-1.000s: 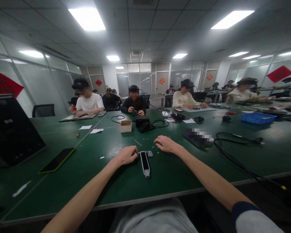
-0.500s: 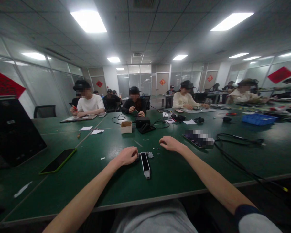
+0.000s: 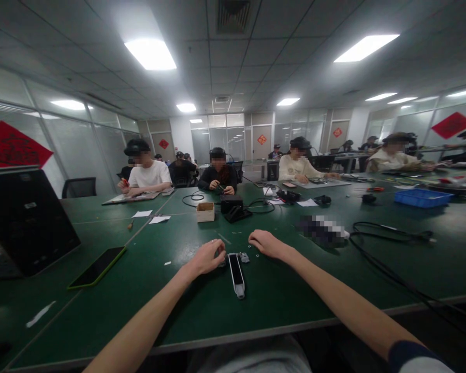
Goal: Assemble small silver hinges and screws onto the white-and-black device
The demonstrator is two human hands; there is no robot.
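A slim white device body with a long black panel lies on the green table in front of me. Small grey metal pieces sit at its far end. Just left of that end is my left hand, its fingers curled in towards the thumb; a small grey part shows under it, and I cannot tell whether it is held. My right hand rests beyond and right of the device, fingers bent together and pointing left. Whatever its fingertips pinch is hidden. Tiny light rings lie below this hand.
A green-edged phone and a black computer case stand left. Ahead are a small cardboard box and a black device. Black cables and a blue tray occupy the right. Several people sit across the table.
The view has tilted up slightly. My right hand has come a little left, nearer the device and over the small rings. The left hand's fingers have lifted slightly; the device stays put.
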